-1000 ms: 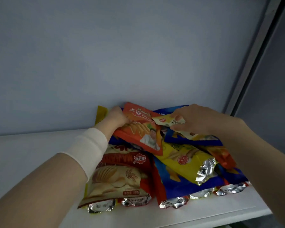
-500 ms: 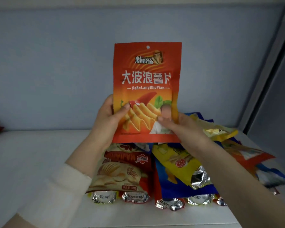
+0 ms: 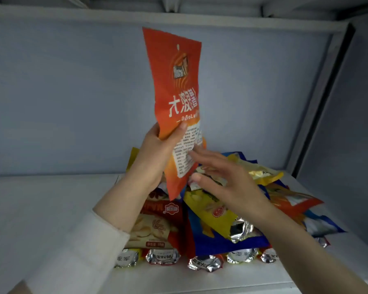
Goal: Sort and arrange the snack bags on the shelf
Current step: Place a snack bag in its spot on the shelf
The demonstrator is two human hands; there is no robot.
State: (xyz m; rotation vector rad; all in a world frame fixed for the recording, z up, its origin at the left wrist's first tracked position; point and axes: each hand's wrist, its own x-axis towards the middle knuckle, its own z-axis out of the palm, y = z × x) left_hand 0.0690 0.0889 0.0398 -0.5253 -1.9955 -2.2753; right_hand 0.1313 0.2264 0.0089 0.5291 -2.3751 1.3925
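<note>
- Head view: L hand grips orange snack bag by its lower half, upright, above pile of snack bags.
- R hand: fingers spread, holds nothing, just beside bag's lower edge.
- Pile lies on shelf, right half, back to front edge.

A plain pale blue-grey back wall fills the background, topped by a light grey horizontal beam, with a grey upright metal post slanting down its right side beside a blue-grey side panel.

Glossy orange bag, crinkled foil bag ends
</note>
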